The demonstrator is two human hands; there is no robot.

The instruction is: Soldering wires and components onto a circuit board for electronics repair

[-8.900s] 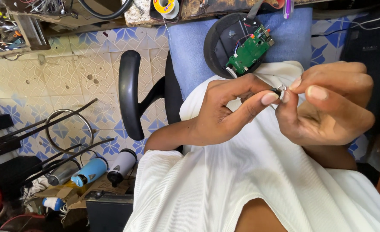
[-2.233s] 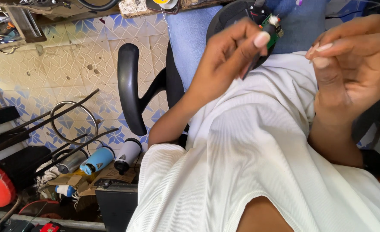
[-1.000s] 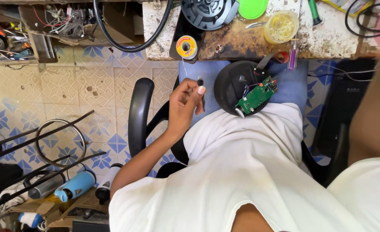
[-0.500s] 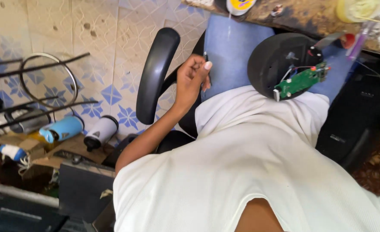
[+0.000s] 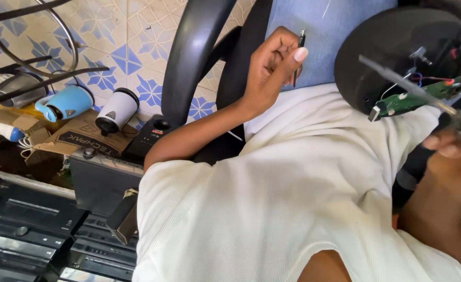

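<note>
My left hand is raised over the blue cloth on my lap, fingers closed on a small thin dark part that stands up between thumb and forefinger. A round black device lies on my lap to the right, with a green circuit board and coloured wires showing at its open side. At the right edge my right hand grips a long thin tool, blurred, whose grey shaft slants up and left across the black device.
A black office chair armrest curves up beside my left arm. On the tiled floor at the left lie a blue cylindrical speaker, a white one and a cardboard box. Black electronic units are stacked at the lower left.
The view has dropped closer to my lap and the bench top has left the frame. My right hand has come in at the right edge with the tool. My left hand still holds the small part.
</note>
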